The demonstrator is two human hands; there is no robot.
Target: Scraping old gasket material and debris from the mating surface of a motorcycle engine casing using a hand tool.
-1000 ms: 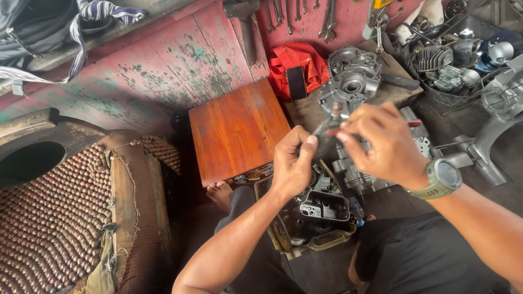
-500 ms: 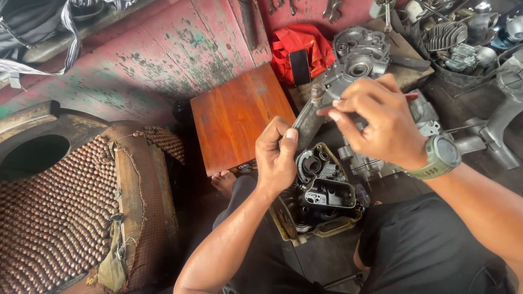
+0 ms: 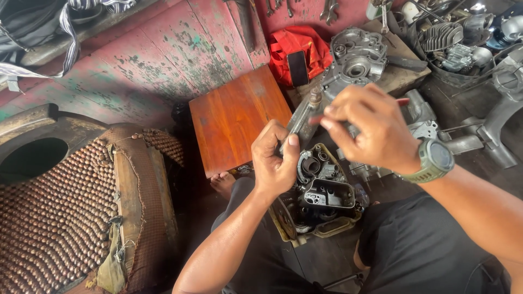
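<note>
Grey metal, a slim engine part (image 3: 301, 121), is pinched in the left hand (image 3: 274, 160), thumb up along its edge, above the dark engine block (image 3: 326, 191) between the person's knees on the floor. Since half a second ago the right hand (image 3: 371, 129) has closed in from the right, so work on the part is under way; its curled fingers grip a thin red-handled tool (image 3: 402, 102).
</note>
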